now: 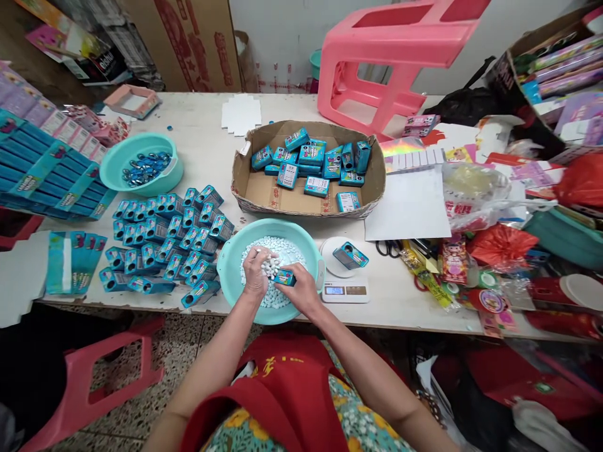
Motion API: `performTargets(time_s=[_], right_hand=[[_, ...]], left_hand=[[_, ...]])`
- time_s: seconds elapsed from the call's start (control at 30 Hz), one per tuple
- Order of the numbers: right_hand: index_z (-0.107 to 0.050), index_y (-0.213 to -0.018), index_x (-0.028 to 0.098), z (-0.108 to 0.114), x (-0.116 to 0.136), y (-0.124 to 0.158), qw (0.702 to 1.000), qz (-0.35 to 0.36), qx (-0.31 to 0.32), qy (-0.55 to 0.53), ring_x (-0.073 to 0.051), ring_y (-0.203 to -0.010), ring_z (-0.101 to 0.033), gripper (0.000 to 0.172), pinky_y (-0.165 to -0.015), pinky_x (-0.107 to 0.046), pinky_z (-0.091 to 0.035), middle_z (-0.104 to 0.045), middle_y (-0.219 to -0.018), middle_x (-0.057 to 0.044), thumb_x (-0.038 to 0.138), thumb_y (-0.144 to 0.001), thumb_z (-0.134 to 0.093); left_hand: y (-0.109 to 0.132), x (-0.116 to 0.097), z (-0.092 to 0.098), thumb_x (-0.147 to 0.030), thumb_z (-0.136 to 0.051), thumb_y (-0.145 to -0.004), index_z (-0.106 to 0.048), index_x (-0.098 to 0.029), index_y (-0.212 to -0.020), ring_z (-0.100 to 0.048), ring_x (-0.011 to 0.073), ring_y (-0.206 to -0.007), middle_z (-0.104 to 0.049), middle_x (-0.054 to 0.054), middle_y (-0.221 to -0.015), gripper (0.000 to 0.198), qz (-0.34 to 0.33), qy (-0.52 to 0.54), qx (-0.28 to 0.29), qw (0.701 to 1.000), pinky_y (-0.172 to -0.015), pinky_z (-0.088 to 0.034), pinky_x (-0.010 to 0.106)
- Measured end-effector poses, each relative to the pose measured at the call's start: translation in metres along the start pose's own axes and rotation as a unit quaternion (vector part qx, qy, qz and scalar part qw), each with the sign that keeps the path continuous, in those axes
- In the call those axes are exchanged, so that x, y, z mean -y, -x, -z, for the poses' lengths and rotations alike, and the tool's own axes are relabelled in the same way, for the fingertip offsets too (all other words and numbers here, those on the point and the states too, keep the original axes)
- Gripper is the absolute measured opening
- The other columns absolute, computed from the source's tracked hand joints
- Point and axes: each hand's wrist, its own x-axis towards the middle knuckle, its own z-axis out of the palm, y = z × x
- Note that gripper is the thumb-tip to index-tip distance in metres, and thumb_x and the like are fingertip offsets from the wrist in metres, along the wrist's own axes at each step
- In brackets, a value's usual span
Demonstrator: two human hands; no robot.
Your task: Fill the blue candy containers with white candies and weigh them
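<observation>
Over a turquoise basin of small white candies, my left hand is closed around a handful of the candies. My right hand grips a small blue candy box just beside that handful. To the right of the basin stands a white digital scale, its display lit. One blue box lies on the scale's round plate. Left of the basin, several blue boxes stand in rows, many showing a round dark hole in one face.
A cardboard tray behind the basin holds several blue boxes. A smaller turquoise bowl contains shiny blue pieces. A pink stool rests on the table at the back. Scissors, bags and packaging crowd the right side.
</observation>
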Motion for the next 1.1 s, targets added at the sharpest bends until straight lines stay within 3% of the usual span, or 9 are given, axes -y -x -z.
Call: performTargets(time_s=[0.1,0.3,0.73,1.1], right_hand=[[-0.063,-0.102,0.021,0.004,0.008,-0.002,1.000,0.001,-0.019,0.003,-0.022,-0.093,-0.059,0.034,-0.083,-0.033,-0.047,-0.062,-0.096,-0.004,0.023,-0.070,-0.072],[-0.064,-0.100,0.022,0.008,0.010,-0.009,1.000,0.006,-0.015,0.015,-0.022,-0.091,-0.060,0.035,-0.080,-0.033,-0.047,-0.062,-0.093,-0.003,0.025,-0.068,-0.076],[-0.065,-0.101,0.024,0.014,0.014,-0.010,1.000,-0.001,-0.023,-0.008,-0.021,-0.091,-0.061,0.035,-0.079,-0.032,-0.047,-0.063,-0.095,-0.002,0.025,-0.068,-0.075],[-0.065,-0.101,0.024,0.014,0.024,-0.012,1.000,-0.008,-0.028,0.003,-0.022,-0.092,-0.061,0.035,-0.080,-0.033,-0.047,-0.063,-0.095,-0.002,0.024,-0.067,-0.075]], left_hand=[[-0.003,0.000,-0.005,-0.032,-0.063,-0.074,-0.052,-0.017,-0.077,-0.061,0.0141,-0.061,-0.059,-0.001,-0.069,0.019,-0.021,0.019,-0.021,0.999,-0.060,-0.048,0.026],[-0.010,-0.005,-0.013,-0.037,-0.067,-0.072,-0.049,-0.016,-0.070,-0.056,0.0111,-0.048,-0.053,-0.004,-0.060,0.028,0.003,0.000,-0.062,0.998,-0.051,-0.045,0.024],[-0.005,-0.013,-0.025,-0.042,-0.066,-0.076,-0.048,-0.016,-0.068,-0.053,0.0098,-0.049,-0.051,-0.003,-0.061,0.033,0.017,0.007,-0.038,0.999,-0.048,-0.043,0.022],[-0.004,-0.021,-0.022,-0.043,-0.064,-0.078,-0.049,-0.016,-0.069,-0.054,0.0105,-0.049,-0.052,-0.002,-0.060,0.032,0.005,-0.010,-0.028,1.000,-0.046,-0.042,0.022]])
